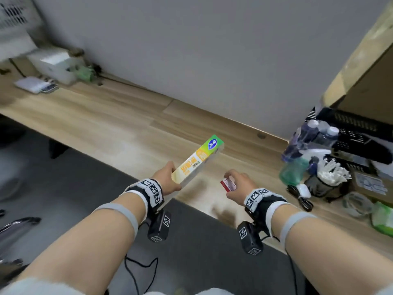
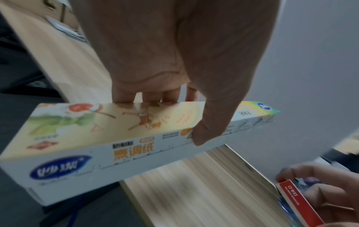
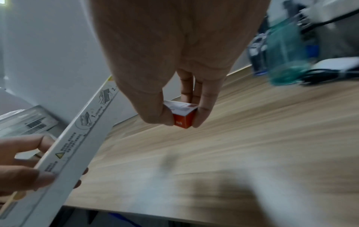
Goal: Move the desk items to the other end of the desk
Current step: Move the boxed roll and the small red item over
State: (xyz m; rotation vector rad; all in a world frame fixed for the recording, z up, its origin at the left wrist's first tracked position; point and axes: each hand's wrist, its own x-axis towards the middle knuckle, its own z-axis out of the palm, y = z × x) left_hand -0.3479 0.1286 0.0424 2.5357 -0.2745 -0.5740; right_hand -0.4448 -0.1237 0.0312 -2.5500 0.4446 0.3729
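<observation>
My left hand (image 1: pixel 170 179) grips one end of a long yellow, green and white box (image 1: pixel 198 159) and holds it in the air above the wooden desk (image 1: pixel 119 128). In the left wrist view the thumb and fingers clamp the long box (image 2: pixel 120 138) from both sides. My right hand (image 1: pixel 238 186) pinches a small red and white box (image 1: pixel 228 184) between thumb and fingers, just above the desk. The right wrist view shows the small box (image 3: pixel 183 118) held clear of the wood, with the long box (image 3: pixel 77 145) slanting at the left.
At the desk's right end stand clear bottles (image 1: pixel 308 137), a green bottle (image 1: pixel 292 173), a black mesh organiser (image 1: pixel 357 135), a cup of white sticks (image 1: pixel 331 173), a black cable (image 1: pixel 302 199) and a cardboard box (image 1: pixel 370 186). At the far left lie a white device (image 1: pixel 34 85) and a white box (image 1: pixel 55 64).
</observation>
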